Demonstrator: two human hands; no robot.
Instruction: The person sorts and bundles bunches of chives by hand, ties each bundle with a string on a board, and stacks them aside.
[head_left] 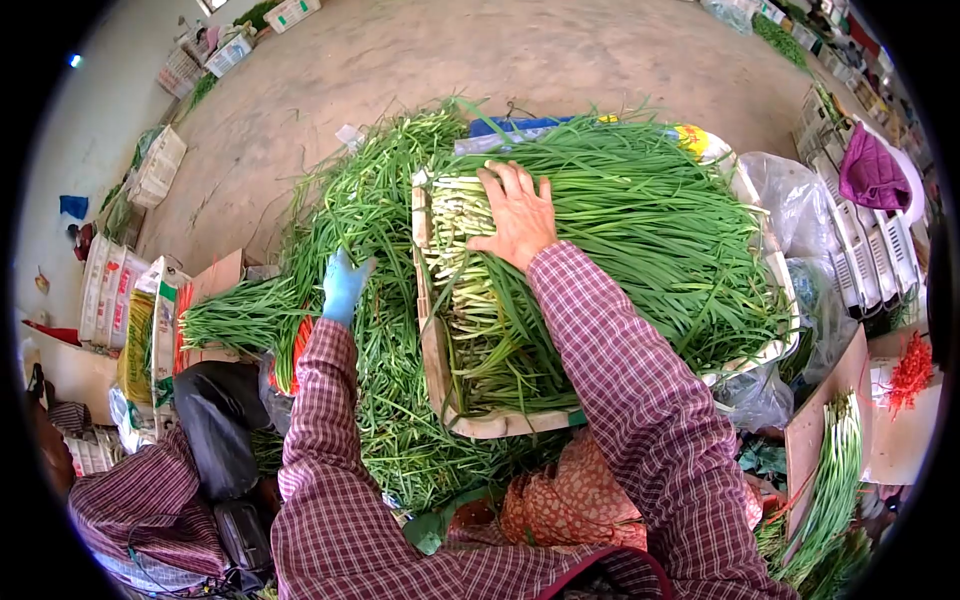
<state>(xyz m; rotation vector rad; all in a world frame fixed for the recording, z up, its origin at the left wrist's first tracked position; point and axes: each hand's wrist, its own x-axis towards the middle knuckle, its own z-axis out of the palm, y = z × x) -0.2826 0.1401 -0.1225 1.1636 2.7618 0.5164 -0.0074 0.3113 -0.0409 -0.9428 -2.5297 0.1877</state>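
Note:
A white crate is heaped with long green stalks, their pale ends at its left side. My right hand, bare, lies on the stalks near the pale ends with its fingers spread. In a blue glove, my left hand is over the loose green pile left of the crate. Its fingers are apart and nothing shows in them. A bundle of green stalks lies to the left of that hand, near red-orange ties.
A seated person's dark-clothed leg is at the lower left. Cardboard with a bundle of stalks and red ties stands at the right. White crates and clear plastic bags are nearby. Bare floor lies beyond.

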